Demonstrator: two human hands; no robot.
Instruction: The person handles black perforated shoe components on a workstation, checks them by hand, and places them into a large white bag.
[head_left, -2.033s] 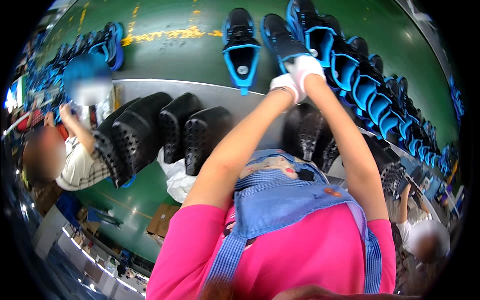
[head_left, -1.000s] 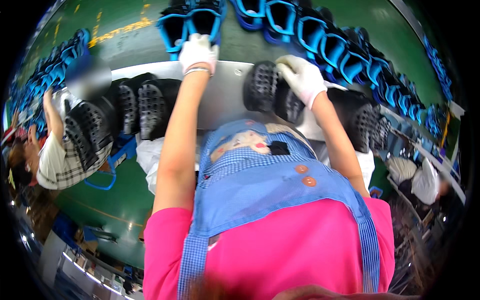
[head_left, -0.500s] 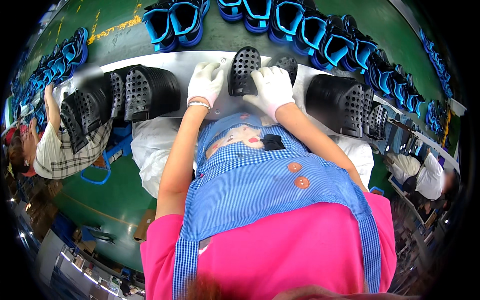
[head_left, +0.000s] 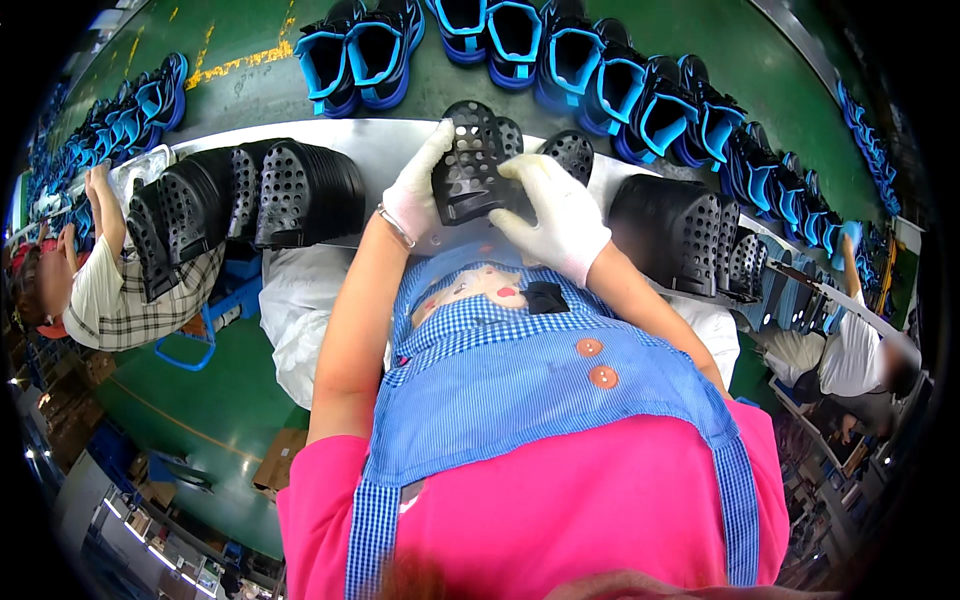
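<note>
My gloved left hand (head_left: 418, 188) is closed on the left edge of a black, toe-shaped plastic piece (head_left: 468, 165) full of round holes, tilted up above the pale table. Just behind its right side shows a second such piece (head_left: 511, 134), partly hidden; whether it is held too, I cannot make out. My gloved right hand (head_left: 560, 210) is open, thumb and fingers apart, its fingertips close by the right edge of the front piece. Beyond that hand, another black holed piece (head_left: 570, 153) stands on the table.
Nested stacks of black holed pieces stand to the left (head_left: 305, 195) and right (head_left: 675, 220). Rows of black-and-blue shoes (head_left: 580, 60) line the green surface beyond the table (head_left: 385, 140). White plastic bags (head_left: 300, 310) hang below. Other people (head_left: 130, 260) work at both sides.
My left hand has moved right and taken hold of the front piece. My right hand has let it go, opened and drawn slightly back. The second piece now shows behind it.
</note>
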